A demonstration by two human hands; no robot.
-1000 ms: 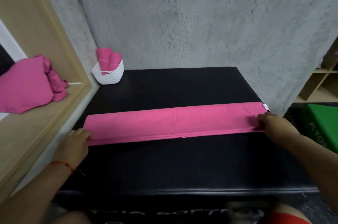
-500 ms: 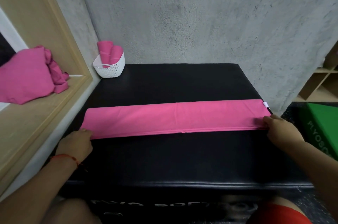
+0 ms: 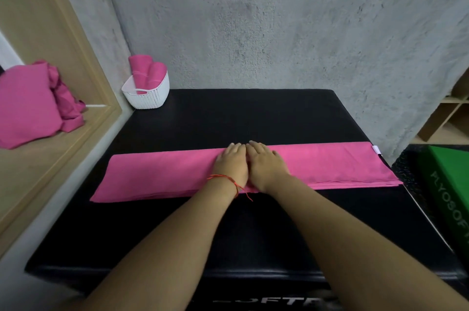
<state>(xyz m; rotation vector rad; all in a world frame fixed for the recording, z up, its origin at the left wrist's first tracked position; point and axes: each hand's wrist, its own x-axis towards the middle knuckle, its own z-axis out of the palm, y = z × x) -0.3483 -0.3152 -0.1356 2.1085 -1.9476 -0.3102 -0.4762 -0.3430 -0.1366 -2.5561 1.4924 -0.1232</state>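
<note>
Left hand (image 3: 232,166) and right hand (image 3: 266,167) lay flat, side by side, fingers straight, pressing the middle of the folded pink cloth (image 3: 152,176). It stretched across the black desk (image 3: 253,117). In the far left corner, a white basket (image 3: 149,97) held rolled pink towels (image 3: 144,69).

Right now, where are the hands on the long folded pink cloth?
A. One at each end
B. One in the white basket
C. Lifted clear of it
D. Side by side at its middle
D: the left hand and right hand lie flat, side by side, on the middle of the pink cloth.
</note>
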